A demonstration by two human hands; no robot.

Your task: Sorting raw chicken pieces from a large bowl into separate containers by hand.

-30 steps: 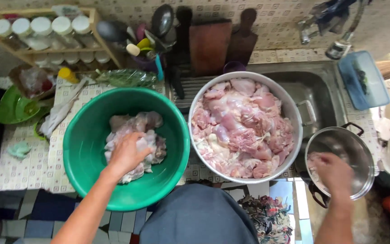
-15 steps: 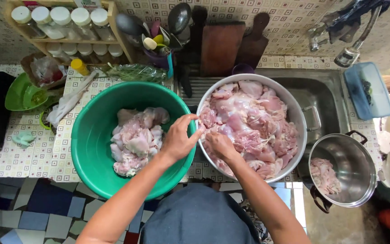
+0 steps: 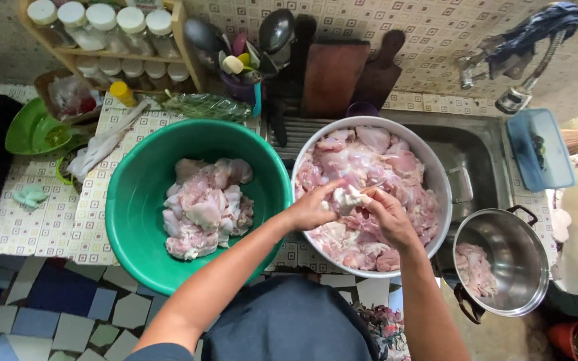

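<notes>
Both my hands meet over the large white basin (image 3: pixel 436 174), which is full of raw pink chicken pieces (image 3: pixel 396 167). My left hand (image 3: pixel 312 207) and my right hand (image 3: pixel 388 212) pinch one pale chicken piece (image 3: pixel 347 198) between them, just above the pile. To the left stands a green plastic basin (image 3: pixel 142 200) with a smaller heap of chicken pieces (image 3: pixel 205 207). At the lower right a steel pot (image 3: pixel 523 247) holds a few scraps of chicken (image 3: pixel 475 267).
A wooden spice rack with white-capped jars (image 3: pixel 102 27), a cup of utensils (image 3: pixel 242 67) and dark cutting boards (image 3: pixel 332 73) line the back wall. A tap (image 3: pixel 523 93) and blue tub (image 3: pixel 540 150) sit by the sink. A green bowl (image 3: pixel 31 127) is far left.
My left hand left the green basin and my right hand left the steel pot. Both came to the white basin and now hold one chicken piece together.
</notes>
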